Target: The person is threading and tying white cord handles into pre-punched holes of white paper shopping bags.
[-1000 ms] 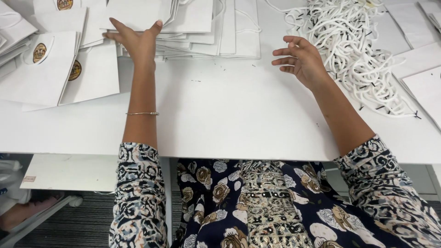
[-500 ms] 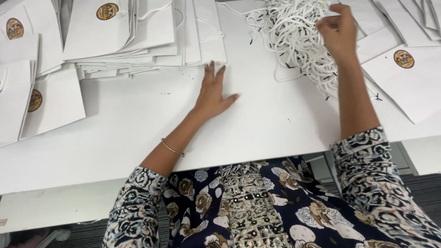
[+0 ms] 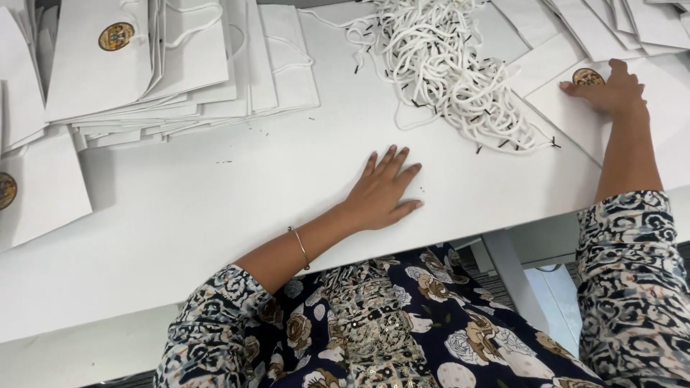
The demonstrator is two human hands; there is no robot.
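— on the white counter, where's the left hand?
— flat, palm down, fingers spread, gripping nothing, just short of the tangle of white cords

— and the right hand?
— open too, pressing on a flat white paper bag at the right edge, fingertips by its round gold seal; a stack of bags lies far left

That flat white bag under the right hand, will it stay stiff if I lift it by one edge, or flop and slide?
The flat white bag looks like thin paper, so it would probably bend when lifted by an edge. It seems light, and lying on the smooth white table it may slide readily under the right hand. Its neighbours overlap it, so they might shift too.
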